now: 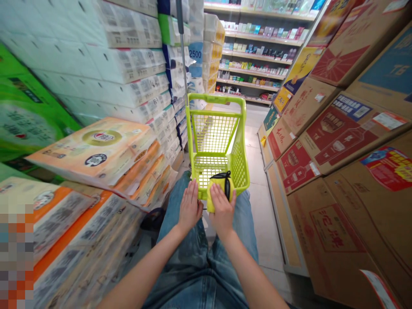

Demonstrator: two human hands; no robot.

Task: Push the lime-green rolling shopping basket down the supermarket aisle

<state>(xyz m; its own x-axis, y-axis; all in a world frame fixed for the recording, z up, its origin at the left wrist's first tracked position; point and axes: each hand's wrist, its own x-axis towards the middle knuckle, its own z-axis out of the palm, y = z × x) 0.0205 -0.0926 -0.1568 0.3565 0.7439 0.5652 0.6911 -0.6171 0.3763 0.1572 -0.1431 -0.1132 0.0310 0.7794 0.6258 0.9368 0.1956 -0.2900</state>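
Observation:
A lime-green plastic shopping basket (243,128) stands upright in front of my knees, with a tall thin grey pole (184,56) rising at its left side. My right hand (221,206) is closed on a small yellow pouch (210,201) with black trim and a black loop, at the basket's near rim. Its exact kind is hard to make out. My left hand (189,206) lies at the near left corner of the basket, fingers stretched out together, with nothing visible in it. Whether its fingertips touch the rim I cannot tell.
Stacked tissue packs (93,146) crowd the left side, with tall white paper bundles (135,64) behind them. Cardboard cartons (337,223) line the right side. A pale tiled floor (267,214) runs between, towards shelves (257,60) of small boxed goods at the far end.

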